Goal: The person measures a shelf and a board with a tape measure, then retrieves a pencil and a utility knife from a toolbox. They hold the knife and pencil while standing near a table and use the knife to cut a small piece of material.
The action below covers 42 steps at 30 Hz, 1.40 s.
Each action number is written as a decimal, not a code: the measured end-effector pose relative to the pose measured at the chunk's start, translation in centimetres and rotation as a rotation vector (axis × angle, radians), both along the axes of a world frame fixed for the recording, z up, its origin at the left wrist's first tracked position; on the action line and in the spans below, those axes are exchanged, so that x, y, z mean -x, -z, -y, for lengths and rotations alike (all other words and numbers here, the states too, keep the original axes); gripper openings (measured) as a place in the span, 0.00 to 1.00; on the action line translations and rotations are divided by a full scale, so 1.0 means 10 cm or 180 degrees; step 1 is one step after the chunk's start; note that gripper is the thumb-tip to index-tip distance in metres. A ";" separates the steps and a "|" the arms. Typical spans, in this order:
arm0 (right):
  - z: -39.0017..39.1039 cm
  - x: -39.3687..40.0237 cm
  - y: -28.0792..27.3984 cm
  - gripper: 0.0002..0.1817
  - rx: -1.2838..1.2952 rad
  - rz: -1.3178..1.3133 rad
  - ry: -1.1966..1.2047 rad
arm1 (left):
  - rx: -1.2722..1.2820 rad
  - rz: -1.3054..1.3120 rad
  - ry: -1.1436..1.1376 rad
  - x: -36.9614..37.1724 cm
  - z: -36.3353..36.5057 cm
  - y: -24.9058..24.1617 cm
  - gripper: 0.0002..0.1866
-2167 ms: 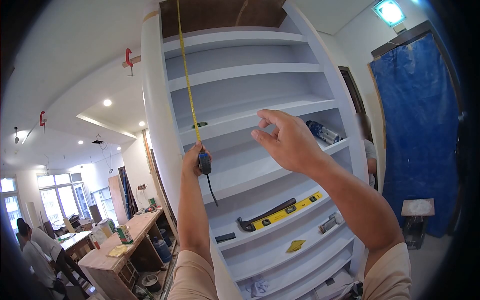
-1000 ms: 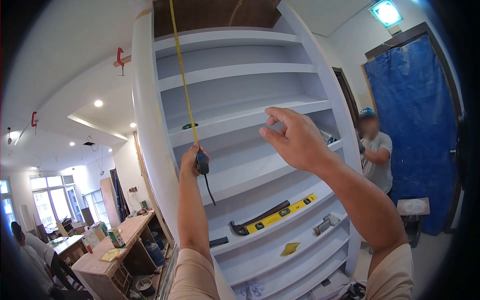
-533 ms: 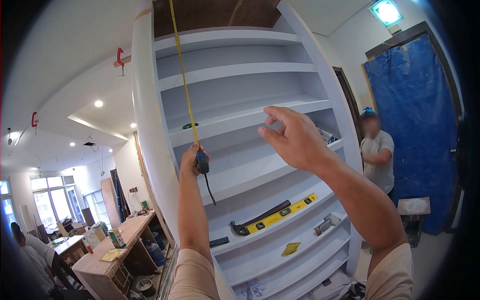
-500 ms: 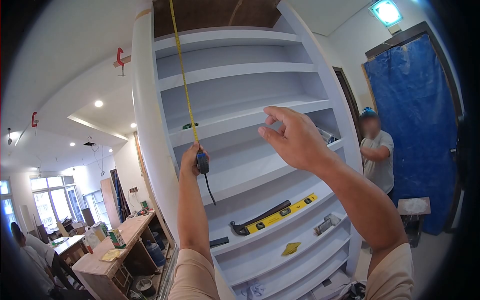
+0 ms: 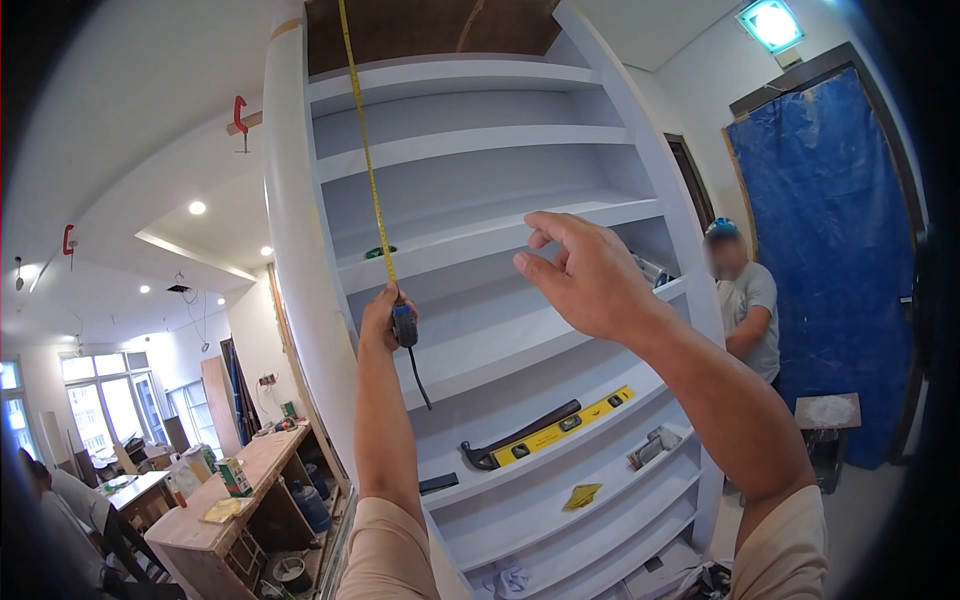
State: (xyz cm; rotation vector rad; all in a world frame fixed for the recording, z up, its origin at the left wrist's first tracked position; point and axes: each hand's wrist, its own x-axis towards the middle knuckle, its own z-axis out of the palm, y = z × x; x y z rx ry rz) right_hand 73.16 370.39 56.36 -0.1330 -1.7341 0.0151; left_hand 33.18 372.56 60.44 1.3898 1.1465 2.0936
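Note:
My left hand [image 5: 382,318] is closed around a tape measure [image 5: 404,326] at the left side of a white shelf unit [image 5: 480,150]. The yellow blade [image 5: 366,150] runs from its case up past the top shelves and out of view. A dark strap dangles below the case. My right hand [image 5: 585,275] is raised in front of the middle shelves, thumb and fingers apart, holding nothing. On a lower shelf lie a claw hammer [image 5: 520,436] and a yellow spirit level [image 5: 566,428], side by side. A small green item [image 5: 381,252] rests behind the blade.
A co-worker [image 5: 745,295] stands at the right by a blue-covered door [image 5: 820,270]. A stool [image 5: 828,415] is below. At left are a wooden counter [image 5: 215,510] with containers and another person [image 5: 85,510]. Red clamps [image 5: 240,115] hang from the ceiling edge.
The co-worker at the right has shifted slightly left and lowered the arm. The person at far left has moved a little. My hands and the tape measure have hardly moved.

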 end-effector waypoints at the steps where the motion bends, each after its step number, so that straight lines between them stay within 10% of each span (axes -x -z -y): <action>1: 0.01 0.00 0.00 0.23 0.0013 0.0010 0.0009 | -0.0006 0.0021 -0.0015 -0.02 0.01 0.00 0.19; 42: -0.06 0.01 0.02 0.23 -0.0162 -0.0077 0.0035 | -0.0030 0.0190 0.0002 -0.01 0.03 0.02 0.19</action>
